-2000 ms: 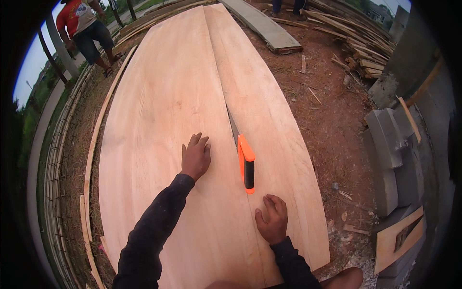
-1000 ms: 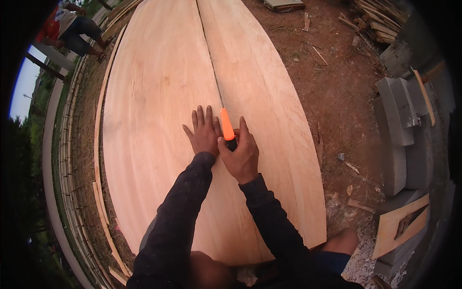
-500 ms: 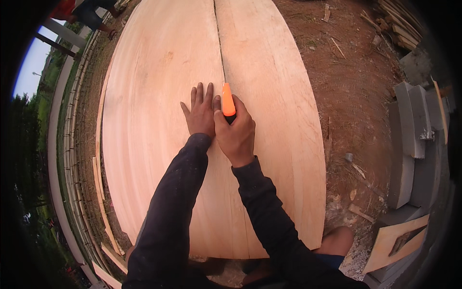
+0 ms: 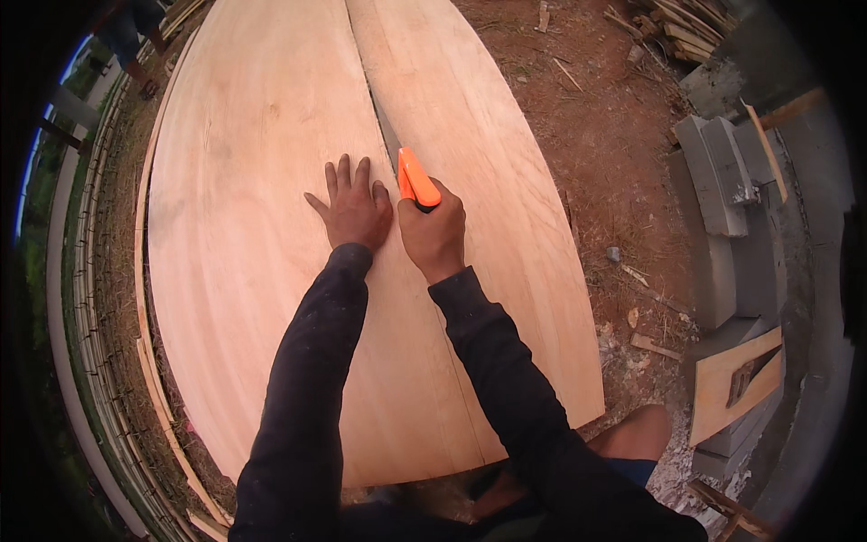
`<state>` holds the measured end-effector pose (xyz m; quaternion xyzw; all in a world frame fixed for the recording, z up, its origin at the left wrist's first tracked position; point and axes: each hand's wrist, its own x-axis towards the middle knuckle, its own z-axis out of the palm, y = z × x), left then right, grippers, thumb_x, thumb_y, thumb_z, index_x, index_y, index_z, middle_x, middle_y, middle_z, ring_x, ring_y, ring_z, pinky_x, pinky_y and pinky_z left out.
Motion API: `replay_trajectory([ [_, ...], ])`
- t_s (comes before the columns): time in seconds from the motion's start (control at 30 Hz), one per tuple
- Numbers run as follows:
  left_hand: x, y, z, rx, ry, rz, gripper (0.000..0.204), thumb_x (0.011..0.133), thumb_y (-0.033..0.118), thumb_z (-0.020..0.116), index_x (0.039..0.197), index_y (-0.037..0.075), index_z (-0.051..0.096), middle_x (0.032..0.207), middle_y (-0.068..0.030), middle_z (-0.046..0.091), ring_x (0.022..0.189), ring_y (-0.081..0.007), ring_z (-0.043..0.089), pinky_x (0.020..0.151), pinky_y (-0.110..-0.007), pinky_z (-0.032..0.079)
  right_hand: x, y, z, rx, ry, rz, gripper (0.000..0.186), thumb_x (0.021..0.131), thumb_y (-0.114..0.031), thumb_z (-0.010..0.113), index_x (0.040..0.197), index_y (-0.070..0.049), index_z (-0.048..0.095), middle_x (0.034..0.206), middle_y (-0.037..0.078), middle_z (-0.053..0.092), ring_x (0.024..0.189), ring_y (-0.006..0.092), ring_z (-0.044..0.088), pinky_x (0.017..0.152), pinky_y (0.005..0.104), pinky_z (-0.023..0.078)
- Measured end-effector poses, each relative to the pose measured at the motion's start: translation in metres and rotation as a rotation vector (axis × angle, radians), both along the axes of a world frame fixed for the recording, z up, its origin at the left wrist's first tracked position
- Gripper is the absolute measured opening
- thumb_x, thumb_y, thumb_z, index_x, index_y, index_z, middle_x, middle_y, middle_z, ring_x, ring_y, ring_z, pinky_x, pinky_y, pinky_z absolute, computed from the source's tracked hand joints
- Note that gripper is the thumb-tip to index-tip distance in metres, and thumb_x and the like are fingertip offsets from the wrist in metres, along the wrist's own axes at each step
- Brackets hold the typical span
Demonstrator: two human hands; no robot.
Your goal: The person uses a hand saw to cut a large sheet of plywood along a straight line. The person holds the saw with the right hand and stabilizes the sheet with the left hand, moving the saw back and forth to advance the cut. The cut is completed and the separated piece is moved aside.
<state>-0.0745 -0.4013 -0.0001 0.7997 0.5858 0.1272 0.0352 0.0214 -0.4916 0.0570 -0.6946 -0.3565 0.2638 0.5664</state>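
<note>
A large sheet of pale plywood point(image 4: 244, 217) lies beneath me, split lengthwise by a straight slit running toward its far end, with a faint line continuing toward me. My left hand point(image 4: 352, 203) lies flat on the board just left of the slit, fingers spread and empty. Beside it my right hand point(image 4: 438, 230) grips the orange-and-black handle of a hand saw point(image 4: 417, 179). The saw's blade sits in the slit, mostly hidden by the board and handle.
At right are reddish dirt point(image 4: 601, 203), stacked grey blocks point(image 4: 718, 181), a plywood offcut point(image 4: 722, 388) and a pile of timber point(image 4: 686, 27). Long wooden strips point(image 4: 144, 298) run along the left edge. Another person's legs point(image 4: 131, 41) show at the upper left.
Since two seconds ago both hands have moved forward and together, and my right hand has taken hold of the saw, which now sits farther along the slit toward the far end.
</note>
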Motion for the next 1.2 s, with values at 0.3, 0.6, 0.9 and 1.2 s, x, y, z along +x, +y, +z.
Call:
replay_trajectory([
  [0.3,-0.011,0.003,-0.004,0.103,-0.009,-0.085,0.036,0.097,0.025,0.049,0.13,0.014,0.057,0.147,-0.0074,0.045,0.147,-0.0312,0.029,0.11,-0.077,0.021,-0.004,0.007,-0.003,0.051,0.055,-0.084,0.02,0.083,-0.01,0.064,0.08,0.01,0.062,0.064,0.019,0.063,0.058,0.0151,0.053,0.061,0.0375,0.047],
  [0.6,0.006,-0.024,-0.016,0.035,-0.014,-0.015,0.048,0.1,0.025,0.043,0.146,0.012,0.044,0.16,-0.0076,0.035,0.152,-0.0329,0.02,0.112,-0.077,0.016,0.0,0.001,-0.013,0.046,0.031,-0.206,0.022,0.08,-0.013,0.062,0.074,0.008,0.061,0.073,0.028,0.065,0.078,0.0441,0.069,0.071,0.0458,0.053],
  [0.9,0.001,-0.012,-0.019,0.087,-0.09,0.025,0.051,0.1,0.023,0.041,0.15,0.012,0.039,0.163,-0.009,0.031,0.153,-0.0314,0.02,0.116,-0.073,0.011,-0.017,0.006,-0.013,-0.025,0.04,-0.016,0.018,0.079,-0.009,0.059,0.082,0.008,0.061,0.071,0.025,0.065,0.068,0.0369,0.067,0.069,0.0434,0.051],
  [1.2,0.0,-0.014,-0.007,0.02,-0.035,0.084,0.049,0.105,0.03,0.035,0.152,0.016,0.039,0.163,-0.0083,0.03,0.153,-0.031,0.019,0.117,-0.072,0.01,-0.04,-0.086,0.05,-0.209,-0.099,0.026,0.02,0.082,-0.005,0.058,0.095,0.01,0.065,0.068,0.022,0.061,0.061,0.0281,0.062,0.062,0.0393,0.048],
])
